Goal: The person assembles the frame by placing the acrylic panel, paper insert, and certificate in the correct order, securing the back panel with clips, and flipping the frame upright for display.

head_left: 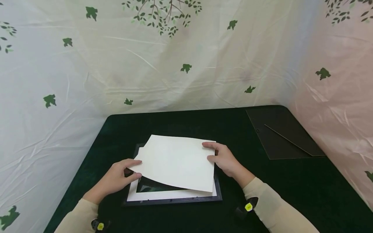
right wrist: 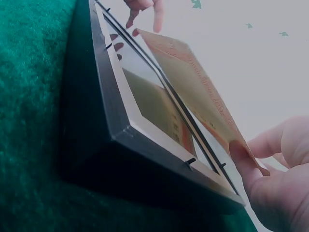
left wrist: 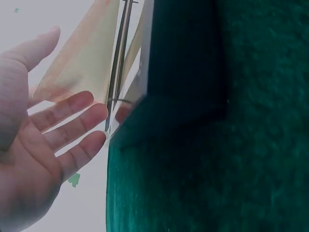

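Note:
Both hands hold a sheet of paper (head_left: 177, 161) over a picture frame (head_left: 172, 201). Its upper side is plain white; the underside, a certificate-like print (right wrist: 186, 79) with an orange patterned border, shows in the right wrist view. My left hand (head_left: 116, 177) has the sheet's left corner between forefinger and thumb, the other fingers (left wrist: 79, 123) nearly straight. At the right edge my right hand (head_left: 225, 158) pinches the sheet. Beneath the sheet, the frame lies on the table with a white mat (head_left: 172, 195) around a dark, reflective opening. Small metal tabs stand along its rim.
A dark flat board (head_left: 279, 139) with a thin pale line across it lies at the right rear of the table. Dark green cloth (head_left: 122, 136) covers the table. Pale curtains (head_left: 204, 48) with leaf and bird prints surround it.

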`<state>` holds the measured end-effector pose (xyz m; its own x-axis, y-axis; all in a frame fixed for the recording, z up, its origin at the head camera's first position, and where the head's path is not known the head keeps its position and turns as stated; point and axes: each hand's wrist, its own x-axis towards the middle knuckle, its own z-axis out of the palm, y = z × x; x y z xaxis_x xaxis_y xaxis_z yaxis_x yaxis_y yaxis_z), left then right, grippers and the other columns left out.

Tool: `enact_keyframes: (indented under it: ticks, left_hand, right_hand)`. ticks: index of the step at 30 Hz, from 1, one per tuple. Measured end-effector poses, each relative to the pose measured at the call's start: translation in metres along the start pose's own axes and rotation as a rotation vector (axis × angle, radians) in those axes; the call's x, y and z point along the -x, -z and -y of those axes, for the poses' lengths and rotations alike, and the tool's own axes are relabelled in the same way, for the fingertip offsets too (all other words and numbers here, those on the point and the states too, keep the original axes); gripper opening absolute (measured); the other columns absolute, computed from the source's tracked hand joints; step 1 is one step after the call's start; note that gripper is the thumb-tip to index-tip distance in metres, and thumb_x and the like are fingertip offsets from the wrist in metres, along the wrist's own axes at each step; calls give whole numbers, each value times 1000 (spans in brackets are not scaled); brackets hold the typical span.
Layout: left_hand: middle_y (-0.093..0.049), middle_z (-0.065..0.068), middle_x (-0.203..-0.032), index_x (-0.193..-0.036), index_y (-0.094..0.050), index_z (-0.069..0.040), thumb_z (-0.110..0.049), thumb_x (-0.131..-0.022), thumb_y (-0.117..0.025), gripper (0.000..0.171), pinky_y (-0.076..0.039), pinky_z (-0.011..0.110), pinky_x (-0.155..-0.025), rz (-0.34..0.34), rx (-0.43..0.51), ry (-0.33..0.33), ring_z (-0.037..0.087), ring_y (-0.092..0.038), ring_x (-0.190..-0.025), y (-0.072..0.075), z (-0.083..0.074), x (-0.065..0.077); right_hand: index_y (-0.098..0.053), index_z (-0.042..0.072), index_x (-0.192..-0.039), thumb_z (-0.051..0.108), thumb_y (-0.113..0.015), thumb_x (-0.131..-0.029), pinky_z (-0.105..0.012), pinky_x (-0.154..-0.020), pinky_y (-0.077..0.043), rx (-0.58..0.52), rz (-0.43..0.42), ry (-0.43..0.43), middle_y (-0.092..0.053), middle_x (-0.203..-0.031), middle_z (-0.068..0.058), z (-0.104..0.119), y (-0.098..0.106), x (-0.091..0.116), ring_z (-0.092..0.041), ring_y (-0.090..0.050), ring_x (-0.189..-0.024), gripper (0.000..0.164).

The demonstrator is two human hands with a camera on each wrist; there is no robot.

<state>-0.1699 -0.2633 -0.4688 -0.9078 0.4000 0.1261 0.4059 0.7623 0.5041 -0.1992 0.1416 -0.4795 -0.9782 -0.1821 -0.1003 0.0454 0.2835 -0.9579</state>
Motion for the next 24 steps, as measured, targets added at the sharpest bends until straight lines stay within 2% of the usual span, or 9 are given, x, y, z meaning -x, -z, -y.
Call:
enact_keyframes:
  ticks: [4,9,18,24]
  left_hand:
    - [-66,4,-119,-120,-67,-13,-41,-84,-73,46,-53,44,-83,26,-28,-10,24,-61,-110,3,2,3]
    - [-66,3,-117,-119,-68,-16,-47,-82,-73,49,-50,50,-89,55,-62,8,24,-60,-110,5,5,7]
    - [-60,9,-126,-122,-66,-16,-50,-81,-73,54,-46,56,-92,50,-125,50,31,-55,-116,5,8,8]
    - [-57,12,-129,-123,-66,-15,-47,-80,-76,54,-46,56,-92,60,-155,71,33,-54,-117,3,6,8]
  right_hand:
    - [-58,18,-131,-8,-58,-87,-39,-94,-47,1,19,6,-49,-140,-1,-2,1,-2,-24,-48,-120,51]
    - [-58,20,-131,-7,-59,-88,-40,-95,-47,-5,51,17,-49,-140,0,-4,1,-4,-24,-47,-120,51]
    - [-58,18,-132,-7,-59,-89,-42,-100,-43,-44,110,12,-50,-140,1,-5,-1,-3,-24,-46,-123,50]
    - [-57,17,-133,-8,-59,-89,-45,-103,-40,-3,159,25,-48,-142,1,-5,-3,-4,-25,-44,-124,51]
